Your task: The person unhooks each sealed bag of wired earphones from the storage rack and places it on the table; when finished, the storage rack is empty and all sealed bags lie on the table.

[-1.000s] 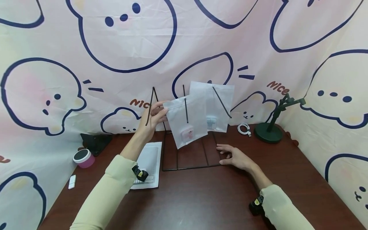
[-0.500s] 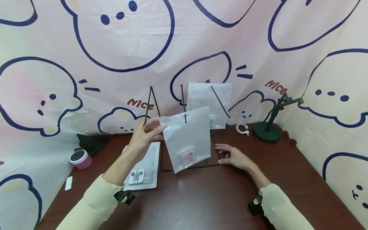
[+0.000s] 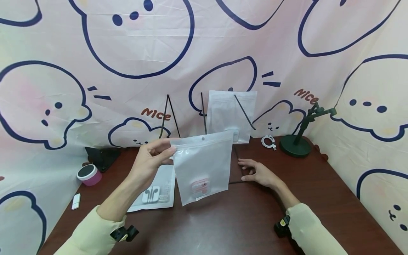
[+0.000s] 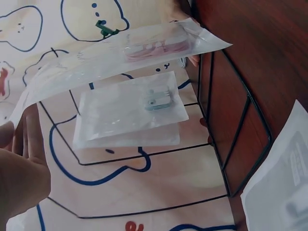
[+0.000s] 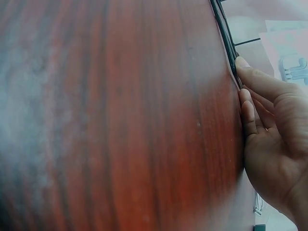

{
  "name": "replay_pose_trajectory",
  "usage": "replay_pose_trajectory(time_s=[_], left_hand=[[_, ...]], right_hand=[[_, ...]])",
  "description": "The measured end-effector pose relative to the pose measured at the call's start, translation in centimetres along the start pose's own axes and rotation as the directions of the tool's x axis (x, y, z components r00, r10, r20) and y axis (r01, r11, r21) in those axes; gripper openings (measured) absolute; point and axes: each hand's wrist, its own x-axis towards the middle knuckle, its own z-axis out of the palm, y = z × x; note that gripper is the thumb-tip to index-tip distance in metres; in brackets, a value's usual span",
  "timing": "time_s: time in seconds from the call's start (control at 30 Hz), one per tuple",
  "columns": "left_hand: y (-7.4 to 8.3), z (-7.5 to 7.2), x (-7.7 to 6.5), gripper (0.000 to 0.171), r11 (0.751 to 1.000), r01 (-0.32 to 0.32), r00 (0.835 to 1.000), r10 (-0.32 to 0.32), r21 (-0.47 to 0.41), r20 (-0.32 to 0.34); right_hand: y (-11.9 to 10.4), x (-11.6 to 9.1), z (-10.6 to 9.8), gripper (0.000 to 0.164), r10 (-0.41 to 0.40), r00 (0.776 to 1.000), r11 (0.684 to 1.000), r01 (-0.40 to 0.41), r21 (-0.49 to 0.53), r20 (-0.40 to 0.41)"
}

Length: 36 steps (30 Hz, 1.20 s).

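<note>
My left hand [image 3: 149, 156] pinches the upper left edge of a white zip bag [image 3: 204, 159] with a small pink item in a clear case low inside it. The bag hangs slightly tilted in front of a black wire display rack [image 3: 165, 117], its round hole showing just below a rack prong. My right hand [image 3: 259, 173] holds the right side of the rack's base, thumb and curled fingers at the black wire [image 5: 226, 33] in the right wrist view. Another zip bag [image 3: 231, 113], with white earphones in it [image 4: 159, 98], hangs on the rack behind.
A flat bag of white earphones [image 3: 151, 194] lies left of the rack. Around the brown table [image 3: 216, 226] stand a pink jar [image 3: 90, 177], a small white object [image 3: 75, 201], a black object [image 3: 102, 157], a coiled white cable [image 3: 269, 142] and a green stand [image 3: 296, 145].
My left hand has drawn the zip bag toward me and down, off the rack's prong. The flat earphone bag shows more. My right hand stays at the rack's base.
</note>
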Motion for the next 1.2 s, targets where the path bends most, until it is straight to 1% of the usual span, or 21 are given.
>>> replay_pose_trajectory(time_s=[0.13,0.3,0.37,0.4,0.5,0.6,0.7,0.73,0.8,0.87,0.97,1.07,1.13,1.2], left_hand=[[0.6,-1.2,-1.3,0.029,1.000,-0.013,1.000,0.013,0.012,-0.005],[1.5,-3.6,-2.8,0.031,0.996,0.001,1.000,0.000,0.084,-0.015],[1.8,-4.7,-3.6,0.029,0.994,-0.018,0.999,0.021,0.110,-0.029],[1.9,-5.4,-4.0,0.028,0.993,-0.037,0.998,0.042,0.115,-0.037],[2.1,-7.6,-5.2,0.026,0.991,-0.119,0.990,0.123,0.062,-0.073],[2.1,-10.2,-6.5,0.027,0.981,-0.191,0.972,0.185,-0.031,-0.148],[2.2,-12.9,-7.4,0.031,0.962,-0.242,0.953,0.211,-0.127,-0.216],[2.2,-13.8,-7.6,0.032,0.955,-0.257,0.949,0.220,-0.149,-0.227],[2.2,-15.5,-8.1,0.033,0.947,-0.277,0.940,0.232,-0.162,-0.249],[2.2,-17.0,-8.5,0.033,0.946,-0.286,0.935,0.240,-0.152,-0.261],[2.1,-19.1,-9.0,0.033,0.951,-0.285,0.928,0.241,-0.124,-0.285],[1.9,-21.1,-9.3,0.034,0.960,-0.253,0.929,0.206,-0.122,-0.307],[1.6,-22.3,-9.2,0.034,0.972,-0.202,0.933,0.153,-0.121,-0.327],[1.3,-23.4,-9.2,0.032,0.988,-0.122,0.933,0.084,-0.089,-0.349]], right_hand=[[-0.1,0.0,-0.1,0.065,-0.009,1.000,1.000,0.009,0.006,0.002],[-0.1,-0.3,0.0,0.068,-0.012,1.000,0.999,0.012,0.037,0.009],[0.0,-0.4,0.2,0.069,-0.019,1.000,0.998,0.019,0.052,0.007],[0.0,-0.4,0.2,0.069,-0.025,1.000,0.998,0.025,0.055,0.006],[-0.1,-0.3,0.3,0.068,-0.032,0.999,0.998,0.032,0.047,0.007],[-0.2,-0.2,0.3,0.067,-0.029,1.000,0.999,0.029,0.037,0.009],[-0.3,-0.1,0.1,0.067,-0.023,1.000,0.999,0.023,0.033,0.009],[-0.4,-0.1,0.1,0.067,-0.021,1.000,0.999,0.021,0.035,0.008],[-0.6,-0.2,0.2,0.067,-0.022,1.000,0.999,0.022,0.036,0.006],[-1.1,-0.3,0.1,0.067,-0.024,1.000,0.999,0.023,0.046,0.010],[-2.3,-0.6,-0.1,0.067,-0.026,0.999,0.998,0.024,0.064,0.024],[-3.4,-0.9,-0.2,0.066,-0.021,0.999,0.997,0.018,0.078,0.035],[-3.8,-1.1,-0.3,0.065,-0.017,0.999,0.998,0.014,0.069,0.032],[-3.9,-1.1,-0.3,0.064,-0.012,1.000,0.998,0.011,0.058,0.027]])
